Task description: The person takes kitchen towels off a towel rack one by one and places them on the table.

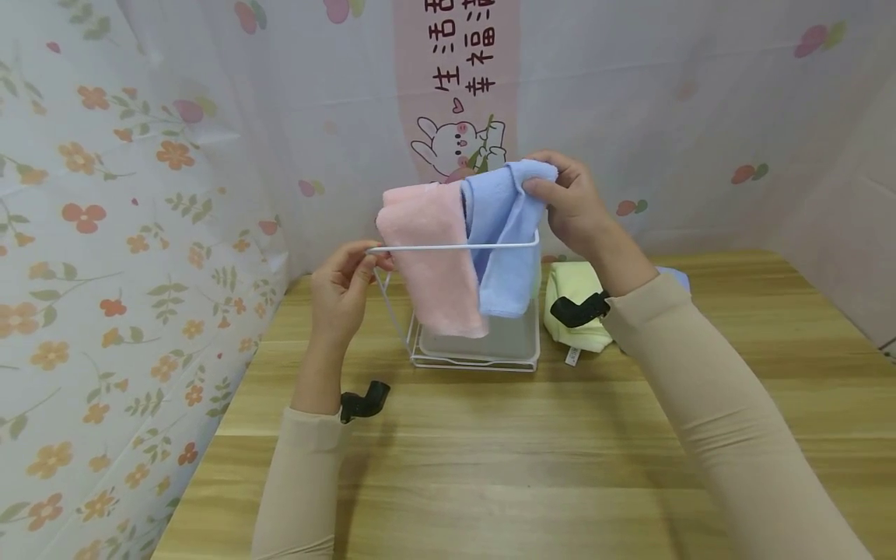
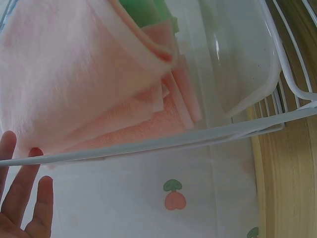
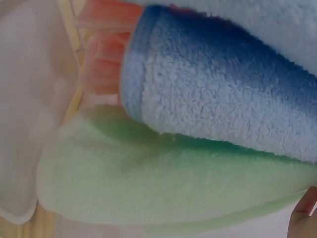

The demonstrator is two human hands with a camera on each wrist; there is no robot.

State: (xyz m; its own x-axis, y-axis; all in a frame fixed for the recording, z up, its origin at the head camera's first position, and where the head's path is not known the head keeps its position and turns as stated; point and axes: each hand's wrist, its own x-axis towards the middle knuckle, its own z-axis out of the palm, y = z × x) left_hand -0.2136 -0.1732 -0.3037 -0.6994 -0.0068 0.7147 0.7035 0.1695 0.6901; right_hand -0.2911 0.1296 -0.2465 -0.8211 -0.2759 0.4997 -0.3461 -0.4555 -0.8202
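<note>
In the head view my left hand point(image 1: 341, 288) grips the left corner of a white wire rack point(image 1: 434, 248) between thumb and fingers. My right hand point(image 1: 577, 206) pinches the upper right corner of a folded light blue towel point(image 1: 505, 276), thumb in front. The blue towel hangs down behind the rack's top front bar. To its left hangs a folded pink towel point(image 1: 430, 284), also behind that bar and seen close in the left wrist view. A light green towel point(image 3: 148, 183) lies beside the blue one in the right wrist view, mostly hidden from the head view.
A whitish plastic tray point(image 1: 514, 338) sits low in the rack. Right of the rack, a folded yellow towel point(image 1: 570, 284) with a white tag lies on the wooden table point(image 1: 448, 467); a bit of blue cloth point(image 1: 675, 277) shows behind the right forearm. Patterned curtains point(image 1: 315, 93) surround the table.
</note>
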